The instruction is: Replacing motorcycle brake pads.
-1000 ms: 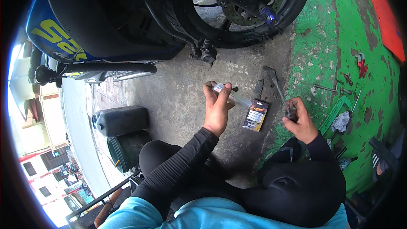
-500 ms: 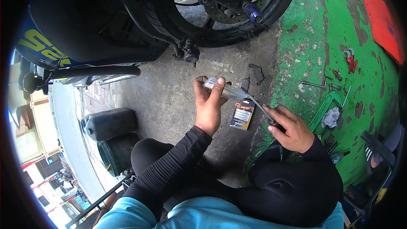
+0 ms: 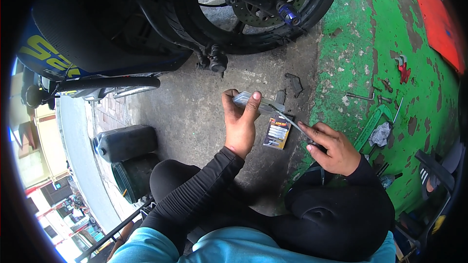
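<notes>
My left hand (image 3: 240,125) grips a clear plastic blister pack (image 3: 243,100) between thumb and fingers. In my right hand (image 3: 336,148) is a thin-shafted screwdriver (image 3: 291,122), its handle mostly hidden by the palm. Its shaft reaches leftward to the pack and overlaps it; whether the tip is inside or against the plastic, I cannot tell. Below the pack, a black and yellow packaging card (image 3: 277,135) lies on the concrete. Two dark pieces that look like brake pads lie beyond: one pad (image 3: 294,84) farther off, the other pad (image 3: 281,96) partly behind the pack.
A motorcycle wheel (image 3: 319,9) with a brake disc stands ahead, and a dark caliper (image 3: 218,63) hangs beside it. To the right, wrenches (image 3: 360,96), a green C-shaped clamp (image 3: 373,125) and a crumpled rag (image 3: 380,134) lie on green-painted floor. A black jerrycan (image 3: 126,143) sits left.
The screwdriver's tip has moved up and left, so the shaft now overlaps more of the pack. The blister pack has tilted slightly in my left hand.
</notes>
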`<state>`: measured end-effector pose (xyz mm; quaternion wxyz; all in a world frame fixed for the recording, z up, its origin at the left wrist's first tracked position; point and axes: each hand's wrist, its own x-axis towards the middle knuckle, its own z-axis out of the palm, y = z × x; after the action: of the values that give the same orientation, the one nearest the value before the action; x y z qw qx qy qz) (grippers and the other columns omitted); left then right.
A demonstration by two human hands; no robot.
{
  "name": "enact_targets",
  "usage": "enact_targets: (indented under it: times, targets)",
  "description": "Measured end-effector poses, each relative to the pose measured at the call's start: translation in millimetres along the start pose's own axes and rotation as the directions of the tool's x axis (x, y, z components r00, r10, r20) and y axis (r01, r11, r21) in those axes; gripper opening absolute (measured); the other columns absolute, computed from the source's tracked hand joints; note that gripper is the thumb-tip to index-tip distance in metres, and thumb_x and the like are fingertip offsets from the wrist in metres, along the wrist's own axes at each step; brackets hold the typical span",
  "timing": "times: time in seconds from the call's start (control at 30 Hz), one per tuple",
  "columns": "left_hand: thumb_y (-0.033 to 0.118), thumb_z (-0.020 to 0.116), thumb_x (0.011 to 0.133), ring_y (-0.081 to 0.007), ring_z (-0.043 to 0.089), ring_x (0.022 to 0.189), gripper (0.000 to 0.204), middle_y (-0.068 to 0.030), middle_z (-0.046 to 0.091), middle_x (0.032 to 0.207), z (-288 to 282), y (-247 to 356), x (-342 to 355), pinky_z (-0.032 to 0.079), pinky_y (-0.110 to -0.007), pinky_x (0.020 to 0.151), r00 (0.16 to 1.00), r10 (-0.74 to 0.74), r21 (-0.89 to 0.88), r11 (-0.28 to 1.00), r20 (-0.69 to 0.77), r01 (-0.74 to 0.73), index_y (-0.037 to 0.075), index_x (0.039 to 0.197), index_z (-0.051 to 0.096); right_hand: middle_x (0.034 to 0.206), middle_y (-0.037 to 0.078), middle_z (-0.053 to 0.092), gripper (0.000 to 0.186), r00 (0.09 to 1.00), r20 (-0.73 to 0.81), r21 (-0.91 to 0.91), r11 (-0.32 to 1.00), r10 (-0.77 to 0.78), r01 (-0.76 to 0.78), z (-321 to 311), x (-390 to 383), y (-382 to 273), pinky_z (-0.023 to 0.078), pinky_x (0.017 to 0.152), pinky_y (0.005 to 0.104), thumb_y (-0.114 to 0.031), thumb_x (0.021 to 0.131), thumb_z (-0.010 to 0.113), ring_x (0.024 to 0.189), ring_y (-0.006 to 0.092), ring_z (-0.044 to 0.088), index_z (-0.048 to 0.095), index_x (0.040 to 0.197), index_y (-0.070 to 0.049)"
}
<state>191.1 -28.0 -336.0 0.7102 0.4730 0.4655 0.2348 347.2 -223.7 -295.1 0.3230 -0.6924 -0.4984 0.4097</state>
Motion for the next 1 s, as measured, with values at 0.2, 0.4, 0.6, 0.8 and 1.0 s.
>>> enact_targets:
  times: [0.2, 0.4, 0.6, 0.8, 1.0]
  targets:
    - [0.023, 0.071, 0.096, -0.0101, 0.047, 0.085, 0.04, -0.0028, 0.048, 0.094, 1, -8, -2, 0.044, -0.028, 0.073, 0.989, 0.142, 0.092, 0.986, -0.041, -0.137, 0.01, 0.11, 0.037, 0.098, 0.015, 0.058, 0.062, 1.0, 0.016, 0.158, 0.987, 0.019, -0.021, 9, -1, 3, 0.052, 0.076, 0.0401, -0.006, 0.092, 0.06, 0.081, 0.0337, 0.062, 0.045, 0.151, -0.014]
    - [0.015, 0.071, 0.095, -0.0068, 0.042, 0.079, 0.038, -0.0006, 0.045, 0.088, 6, -7, -5, 0.038, -0.024, 0.066, 0.976, 0.192, 0.069, 0.98, -0.1, -0.186, 0.009, 0.108, 0.036, 0.099, 0.015, 0.058, 0.063, 1.0, -0.008, 0.138, 0.99, -0.002, 0.004, 16, 2, 0, 0.052, 0.079, 0.0405, -0.006, 0.093, 0.059, 0.085, 0.0343, 0.062, 0.041, 0.153, -0.013]
    - [0.012, 0.071, 0.095, -0.0068, 0.044, 0.079, 0.039, -0.0017, 0.046, 0.089, 7, -10, -4, 0.038, -0.024, 0.066, 0.969, 0.219, 0.071, 0.975, -0.111, -0.212, 0.008, 0.11, 0.035, 0.105, 0.017, 0.059, 0.061, 1.0, -0.018, 0.112, 0.994, -0.007, 0.009, 16, 4, -1, 0.052, 0.08, 0.0414, -0.005, 0.094, 0.058, 0.089, 0.0353, 0.064, 0.042, 0.152, -0.01]
    - [0.008, 0.064, 0.096, -0.0129, 0.049, 0.089, 0.038, -0.0068, 0.051, 0.099, 17, -21, -12, 0.043, -0.027, 0.079, 0.96, 0.187, -0.034, 0.98, -0.207, -0.198, 0.007, 0.12, 0.034, 0.109, 0.017, 0.057, 0.061, 0.989, -0.123, 0.015, 0.996, -0.08, 0.083, 22, 8, 3, 0.054, 0.078, 0.0416, -0.005, 0.093, 0.058, 0.087, 0.0346, 0.064, 0.043, 0.151, -0.011]
    - [0.026, 0.056, 0.102, -0.0249, 0.059, 0.103, 0.032, -0.0094, 0.045, 0.113, 1, -22, 7, 0.055, -0.05, 0.086, 0.985, 0.121, -0.067, 0.989, -0.122, -0.13, 0.013, 0.121, 0.034, 0.104, 0.015, 0.059, 0.06, 0.996, -0.085, 0.025, 0.999, -0.042, 0.044, 12, 6, 1, 0.054, 0.073, 0.0395, -0.006, 0.092, 0.06, 0.082, 0.0325, 0.063, 0.046, 0.15, -0.012]
